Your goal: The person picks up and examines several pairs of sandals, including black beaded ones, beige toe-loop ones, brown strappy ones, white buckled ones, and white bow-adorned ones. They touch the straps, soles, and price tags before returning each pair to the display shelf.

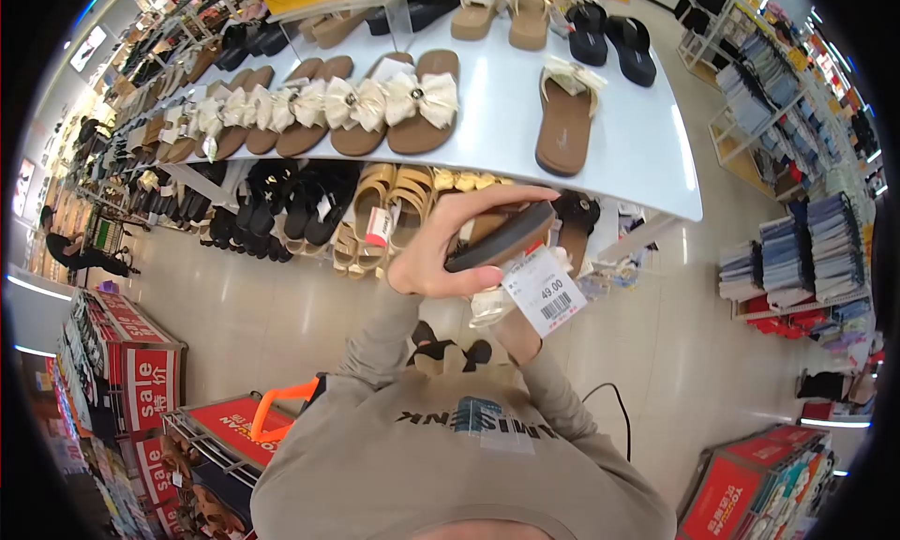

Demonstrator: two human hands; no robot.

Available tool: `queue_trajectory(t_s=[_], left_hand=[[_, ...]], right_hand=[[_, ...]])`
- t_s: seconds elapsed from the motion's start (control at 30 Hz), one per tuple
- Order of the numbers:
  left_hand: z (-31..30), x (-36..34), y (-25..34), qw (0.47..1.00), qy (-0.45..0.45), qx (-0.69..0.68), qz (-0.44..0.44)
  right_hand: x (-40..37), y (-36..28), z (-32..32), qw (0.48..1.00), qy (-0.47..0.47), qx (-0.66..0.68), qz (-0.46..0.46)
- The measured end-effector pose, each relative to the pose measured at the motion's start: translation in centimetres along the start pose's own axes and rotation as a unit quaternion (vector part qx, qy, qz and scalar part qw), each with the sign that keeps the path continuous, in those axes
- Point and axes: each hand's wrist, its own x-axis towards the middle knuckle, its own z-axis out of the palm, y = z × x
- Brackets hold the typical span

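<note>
A dark-soled sandal is gripped in my left hand, the thumb below it and the fingers along its upper edge. From it hangs a white price tag reading 49.00. My right hand is beneath the tag, close to the sandal's pale bow; its fingers are mostly hidden behind the tag and sandal. On the white table beyond, a single brown sandal with a pale strap lies apart from a row of brown sandals with cream bows.
Black platform sandals stand at the table's back right. Tan sandals and black ones fill a lower shelf. Folded jeans are stacked at right. Red sale bins and an orange handle are at lower left.
</note>
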Motion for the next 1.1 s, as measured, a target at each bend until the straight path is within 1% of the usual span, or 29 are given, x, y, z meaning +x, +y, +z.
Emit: queue_trajectory(t_s=[0.03,0.1,0.13,0.17,0.2,0.23,0.27,0.3,0.33,0.37,0.4,0.43,0.5,0.53,0.57,0.63,0.67,0.73,0.87,0.93,0.97,1.03,1.1], left_hand=[[-0.2,0.7,1.1,0.998,-0.027,0.055,0.006],[-0.5,1.0,1.5,0.996,-0.027,0.081,-0.039],[-0.5,1.0,2.1,0.996,-0.024,0.024,-0.080],[-1.0,1.0,1.3,0.998,-0.024,0.017,-0.054],[-1.4,0.9,1.5,0.998,-0.028,0.006,-0.062],[-1.8,0.8,1.6,0.997,-0.035,-0.002,-0.070],[-2.1,0.8,1.4,0.996,-0.048,-0.015,-0.069],[-2.5,1.1,1.6,0.996,-0.045,-0.014,-0.071],[-2.8,1.5,2.1,0.993,-0.085,0.016,-0.079],[-3.1,1.9,2.3,0.987,-0.129,0.046,-0.084],[-3.4,2.0,2.0,0.988,-0.144,0.039,-0.048],[-3.4,2.1,1.9,0.988,-0.142,0.037,-0.048],[-3.3,2.3,2.1,0.984,-0.157,0.039,-0.078],[-3.2,2.3,2.0,0.984,-0.153,0.040,-0.080],[-3.1,2.4,1.8,0.987,-0.137,0.037,-0.074],[-2.9,2.2,1.5,0.990,-0.121,0.033,-0.069],[-2.8,2.1,1.4,0.990,-0.121,0.010,-0.067],[-2.6,2.0,1.4,0.991,-0.119,-0.013,-0.065],[-2.4,1.9,1.5,0.990,-0.122,0.020,-0.059],[-2.3,1.9,1.5,0.990,-0.128,0.033,-0.055],[-2.2,2.0,1.6,0.989,-0.131,0.032,-0.062],[-2.0,2.0,1.5,0.988,-0.134,0.029,-0.067],[-1.8,1.9,1.4,0.991,-0.113,0.004,-0.067]], right_hand=[[0.0,0.0,-0.3,1.000,-0.002,-0.003,0.011],[0.5,-0.1,-1.0,0.993,0.112,-0.011,-0.016],[1.6,-2.8,-2.7,0.991,0.117,-0.032,-0.049],[2.1,-4.7,-4.1,0.992,0.107,-0.033,-0.050],[2.4,-6.1,-5.4,0.993,0.096,0.050,0.043],[2.6,-7.0,-6.4,0.978,0.085,0.133,0.135],[2.1,-7.5,-7.2,0.945,0.095,0.237,0.202],[1.6,-7.8,-8.3,0.945,0.091,0.238,0.204],[1.2,-8.4,-9.6,0.922,0.017,0.355,0.154],[0.9,-9.0,-10.5,0.879,-0.054,0.463,0.099],[1.3,-11.4,-10.4,0.884,-0.057,0.454,0.096],[1.3,-12.4,-10.2,0.884,-0.058,0.453,0.098],[1.3,-13.3,-9.9,0.919,-0.086,0.381,0.059],[1.3,-13.3,-9.7,0.907,-0.099,0.404,0.074],[1.3,-13.5,-9.5,0.905,-0.102,0.406,0.074],[1.2,-13.9,-9.3,0.917,-0.092,0.371,0.113],[1.1,-13.7,-9.2,0.917,-0.093,0.371,0.113],[1.1,-13.0,-9.0,0.919,-0.128,0.372,0.020],[1.2,-13.1,-8.9,0.916,-0.115,0.382,0.025],[1.2,-12.6,-8.8,0.909,-0.116,0.401,-0.015],[1.2,-12.6,-8.7,0.909,-0.114,0.402,-0.014],[1.3,-12.8,-8.7,0.930,-0.085,0.357,0.032],[1.4,-12.5,-8.7,0.931,-0.090,0.351,0.038]])
